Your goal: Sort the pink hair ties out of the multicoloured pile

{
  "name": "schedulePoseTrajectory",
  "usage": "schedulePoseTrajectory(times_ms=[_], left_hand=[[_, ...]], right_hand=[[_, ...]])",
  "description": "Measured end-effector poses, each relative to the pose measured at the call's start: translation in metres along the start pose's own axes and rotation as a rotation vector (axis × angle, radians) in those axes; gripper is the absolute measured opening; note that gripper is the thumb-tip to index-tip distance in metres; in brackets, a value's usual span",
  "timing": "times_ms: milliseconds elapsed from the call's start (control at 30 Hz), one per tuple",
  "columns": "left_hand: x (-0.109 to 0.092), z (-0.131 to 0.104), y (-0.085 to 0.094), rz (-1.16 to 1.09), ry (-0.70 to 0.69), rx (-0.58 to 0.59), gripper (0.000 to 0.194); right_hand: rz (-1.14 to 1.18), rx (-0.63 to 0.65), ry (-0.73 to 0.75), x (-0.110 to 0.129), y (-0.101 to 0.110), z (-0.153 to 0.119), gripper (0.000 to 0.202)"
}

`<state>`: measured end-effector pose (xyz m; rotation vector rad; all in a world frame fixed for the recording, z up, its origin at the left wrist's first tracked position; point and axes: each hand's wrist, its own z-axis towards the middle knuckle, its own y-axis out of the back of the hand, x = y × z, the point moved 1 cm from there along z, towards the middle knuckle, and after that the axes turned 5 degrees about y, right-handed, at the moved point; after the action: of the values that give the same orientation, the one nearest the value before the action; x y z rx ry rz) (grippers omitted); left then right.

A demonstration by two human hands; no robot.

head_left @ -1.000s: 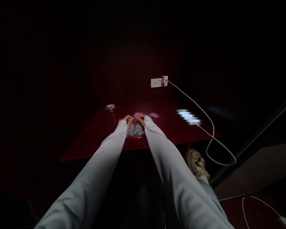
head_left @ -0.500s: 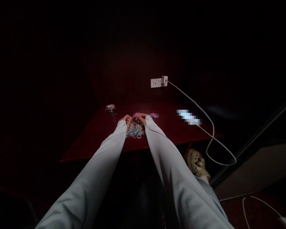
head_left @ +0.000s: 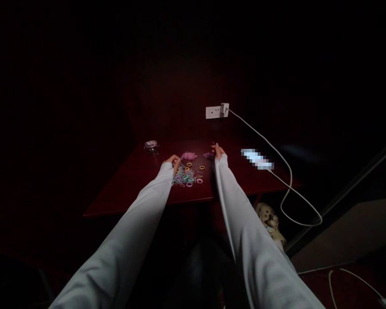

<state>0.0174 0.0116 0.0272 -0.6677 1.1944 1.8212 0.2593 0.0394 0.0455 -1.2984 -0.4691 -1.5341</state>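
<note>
With right hand (head_left: 216, 150) now drawn away from left hand (head_left: 173, 161), apparently pinching a thin band (head_left: 213, 143) by the purple heap (head_left: 207, 156), leaving mixed hair elastics (head_left: 185, 177) more exposed, with left grip unclear.

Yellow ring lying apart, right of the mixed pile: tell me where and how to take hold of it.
Best pinch the right-hand rim of the yellow ring, coming from above and the right. It appears to lie flat, its hole facing up, so the rim can be straddled; the table shows along that side, while the mixed pile lies to its left.
</note>
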Motion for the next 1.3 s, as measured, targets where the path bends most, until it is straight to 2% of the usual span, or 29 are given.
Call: schedulePoseTrajectory(times_ms=[100, 200, 267, 400, 700, 767, 933, 1000, 1133, 1300], left_hand=[[-0.006, -0.002, 0.001, -0.017, 0.010, -0.026, 0.016], [-0.011, -0.004, 0.001, -0.032, 0.034, -0.037, 0.018], [-0.013, -0.005, 0.000, -0.043, 0.044, -0.024, 0.017], [-0.015, -0.007, -0.002, -0.055, 0.048, -0.021, 0.015], [-0.014, -0.005, -0.002, 0.015, 0.031, 0.004, 0.016], [-0.014, -0.004, -0.001, 0.028, 0.026, 0.003, 0.015], [-0.010, -0.002, -0.001, 0.050, 0.023, -0.007, 0.017], [-0.007, -0.002, -0.001, 0.073, 0.023, -0.009, 0.017], [-0.005, -0.003, 0.000, 0.086, -0.007, -0.003, 0.015], [-0.011, -0.006, 0.001, 0.083, 0.036, -0.028, 0.014]], right_hand=[[-0.476, -0.079, 0.080, 0.002, 0.016, -0.005, 0.049], [-0.916, -0.044, 0.136, 0.006, 0.021, -0.012, 0.036], [-1.083, 0.008, 0.146, 0.008, 0.021, -0.015, 0.033], [-1.243, 0.075, 0.166, 0.012, 0.018, -0.011, 0.036], [-1.302, 0.119, 0.190, 0.004, 0.020, 0.006, 0.037], [-1.257, 0.086, 0.181, 0.003, 0.020, 0.007, 0.037], [-1.069, -0.138, 0.086, 0.002, 0.026, 0.006, 0.043], [-1.016, -0.179, 0.067, 0.003, 0.029, 0.003, 0.043], [-1.010, -0.179, 0.068, 0.009, 0.030, -0.007, 0.040], [-1.112, -0.141, 0.051, 0.015, 0.025, -0.018, 0.037]])
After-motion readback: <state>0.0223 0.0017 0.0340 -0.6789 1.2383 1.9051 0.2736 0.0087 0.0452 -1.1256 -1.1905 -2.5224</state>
